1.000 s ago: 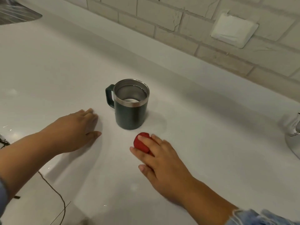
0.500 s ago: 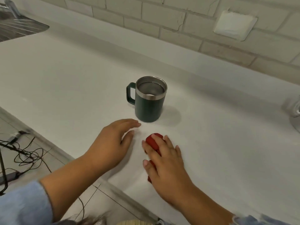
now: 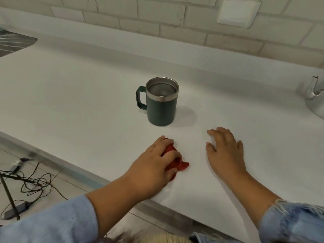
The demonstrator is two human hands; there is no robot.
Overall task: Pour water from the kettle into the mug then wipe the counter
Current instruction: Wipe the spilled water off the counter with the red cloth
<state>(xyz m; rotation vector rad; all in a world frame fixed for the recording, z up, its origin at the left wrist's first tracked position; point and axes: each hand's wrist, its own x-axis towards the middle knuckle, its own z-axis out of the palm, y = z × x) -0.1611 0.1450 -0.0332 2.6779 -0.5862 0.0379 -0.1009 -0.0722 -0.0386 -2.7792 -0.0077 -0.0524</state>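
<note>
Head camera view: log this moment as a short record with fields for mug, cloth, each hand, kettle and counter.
mug: dark green mug, upright on the counter, handle to the image left, steel rim
cloth: red cloth, bunched, on the counter nearer the person than the mug
left hand: left hand on the cloth, fingers curled over it
right hand: right hand flat on the counter, holding nothing
kettle: metal kettle, cut off at the right edge
counter: white counter, no spill discernible

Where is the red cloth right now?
In the head view, the red cloth lies bunched under the left hand on the counter, in front of the green mug.
</note>
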